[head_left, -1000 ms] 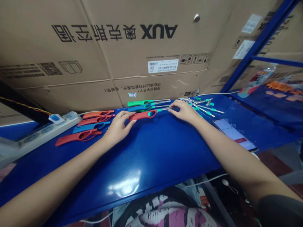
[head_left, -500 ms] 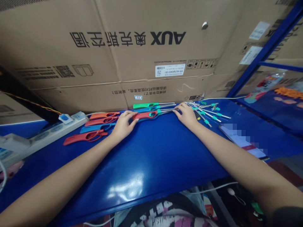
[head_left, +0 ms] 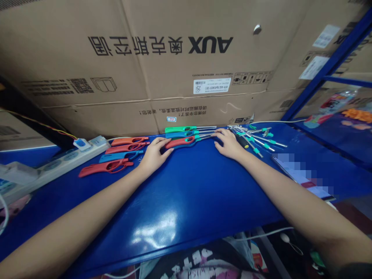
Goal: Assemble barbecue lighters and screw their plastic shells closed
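My left hand (head_left: 154, 154) has its thumb and fingers at the handle end of a red lighter (head_left: 180, 142), which lies over a blue one on the blue table. My right hand (head_left: 228, 143) touches the metal tips of the lighters with its fingertips, beside a black and yellow tool handle (head_left: 241, 140). A green lighter (head_left: 179, 129) lies behind, its metal tube pointing right. Left of my left hand are several lighter handles without tubes, among them an orange one (head_left: 124, 141) and a blue one (head_left: 117, 156). Metal tubes with green ends (head_left: 257, 140) spread out right of my right hand.
A large cardboard box (head_left: 162, 77) stands along the back of the table. On the left is a white power strip (head_left: 61, 161). A phone (head_left: 305, 178) lies at the right, and a blue metal frame (head_left: 328, 62) rises beyond it.
The view has shifted slightly. My right hand has opened a little at the lighter tips, and more of the black and yellow handle shows beside it. My left hand stays at the red lighter.
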A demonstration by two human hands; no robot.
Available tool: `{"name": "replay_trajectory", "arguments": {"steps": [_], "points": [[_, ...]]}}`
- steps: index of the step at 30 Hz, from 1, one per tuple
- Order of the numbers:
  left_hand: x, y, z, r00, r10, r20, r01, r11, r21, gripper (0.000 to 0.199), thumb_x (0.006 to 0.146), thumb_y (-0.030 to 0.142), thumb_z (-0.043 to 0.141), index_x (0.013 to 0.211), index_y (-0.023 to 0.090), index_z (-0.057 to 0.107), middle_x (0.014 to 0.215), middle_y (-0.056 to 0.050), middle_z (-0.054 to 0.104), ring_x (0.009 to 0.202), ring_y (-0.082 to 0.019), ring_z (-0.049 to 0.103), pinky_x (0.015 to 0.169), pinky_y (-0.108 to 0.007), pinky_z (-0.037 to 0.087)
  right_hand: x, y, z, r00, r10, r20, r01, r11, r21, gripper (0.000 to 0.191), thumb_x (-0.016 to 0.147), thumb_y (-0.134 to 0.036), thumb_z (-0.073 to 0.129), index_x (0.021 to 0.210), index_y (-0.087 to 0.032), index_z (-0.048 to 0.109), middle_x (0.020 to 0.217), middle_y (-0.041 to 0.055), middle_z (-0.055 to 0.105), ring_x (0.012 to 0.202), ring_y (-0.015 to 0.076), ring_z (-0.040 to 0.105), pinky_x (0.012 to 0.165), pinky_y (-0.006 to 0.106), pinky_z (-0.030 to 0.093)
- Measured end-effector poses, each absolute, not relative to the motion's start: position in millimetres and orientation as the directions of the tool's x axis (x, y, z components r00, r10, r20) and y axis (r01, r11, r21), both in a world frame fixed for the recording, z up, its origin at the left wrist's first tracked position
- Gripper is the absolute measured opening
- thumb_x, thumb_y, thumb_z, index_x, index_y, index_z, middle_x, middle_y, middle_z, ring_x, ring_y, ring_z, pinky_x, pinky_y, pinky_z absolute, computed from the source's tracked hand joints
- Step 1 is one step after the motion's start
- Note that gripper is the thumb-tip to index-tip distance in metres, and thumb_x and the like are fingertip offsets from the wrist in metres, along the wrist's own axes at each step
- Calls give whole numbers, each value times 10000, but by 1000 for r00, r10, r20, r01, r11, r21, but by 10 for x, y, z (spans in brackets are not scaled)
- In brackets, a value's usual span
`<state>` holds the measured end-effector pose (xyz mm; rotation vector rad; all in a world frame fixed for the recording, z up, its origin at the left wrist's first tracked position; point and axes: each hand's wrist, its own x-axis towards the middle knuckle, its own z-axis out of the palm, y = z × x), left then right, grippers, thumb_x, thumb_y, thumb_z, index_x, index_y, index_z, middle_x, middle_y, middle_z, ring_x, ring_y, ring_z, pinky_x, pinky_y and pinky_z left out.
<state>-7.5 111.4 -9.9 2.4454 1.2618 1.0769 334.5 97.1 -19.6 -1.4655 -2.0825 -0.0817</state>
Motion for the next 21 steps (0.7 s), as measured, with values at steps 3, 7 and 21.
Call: {"name": "replay_trajectory", "arguments": {"steps": [3,7,21], "points": [[-72,1110,-95,371,769,520,627,-621,471,405,930,439,594,1229,182,686,1203,-105,681,1141,-271,645,1066,-467,504,3365,995,-239,-212,852,478,872,386,-300,344,855,-227,574,1179,-255,688,1386,129,542,1311,353,483,1103,602,378],[-65,1111,-92,373,767,522,613,-626,482,398,940,452,585,1208,178,692,1175,-106,697,1127,-271,656,1053,-468,513,3403,1023,-278,-205,865,458,857,385,-343,358,874,-246,563,1216,-229,669,1412,152,505,1316,339,507,1090,570,427],[-88,1137,-103,349,784,514,623,-604,497,408,939,446,608,1215,160,701,1179,-115,714,1090,-268,675,1001,-428,538,3429,1052,-285,-189,849,493,809,419,-412,266,857,-239,570,1093,-196,683,1247,148,559,1259,316,553,1138,512,414]]}}
